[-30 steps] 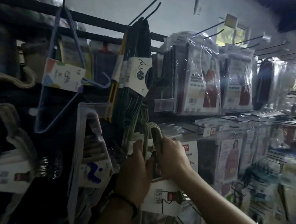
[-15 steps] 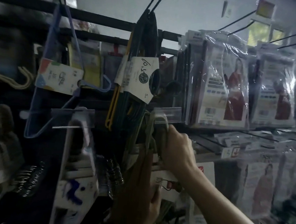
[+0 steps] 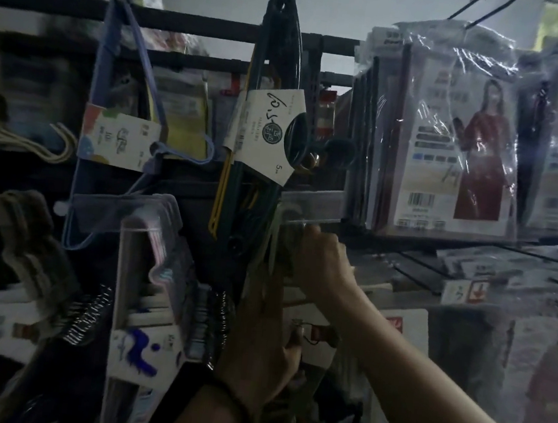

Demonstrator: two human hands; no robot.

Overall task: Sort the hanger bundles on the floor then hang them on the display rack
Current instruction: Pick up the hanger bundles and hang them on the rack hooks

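Head view: pale green hanger bundle is up at the display rack, mid-height, just under the clear price-tag holder at a peg's tip. It looks not yet hooked on.

Right hand is clenched round the hook end, likely to steer the hooks onto the peg. Left hand grasps the bundle's body lower down, thumb on its card, taking the weight and keeping the hangers together. The card's print is too blurred to read.

Just left, touching or nearly so, a dark green bundle hangs from an upper peg. Its white sleeve has a handwritten scrawl, a round logo and a printed "5".

Further left, blue hangers carry a tag showing "10".

To the right are bagged garments with a red-dress photo and a barcode; the text is unreadable.

Tight gap, so hooks could snag the neighbours.
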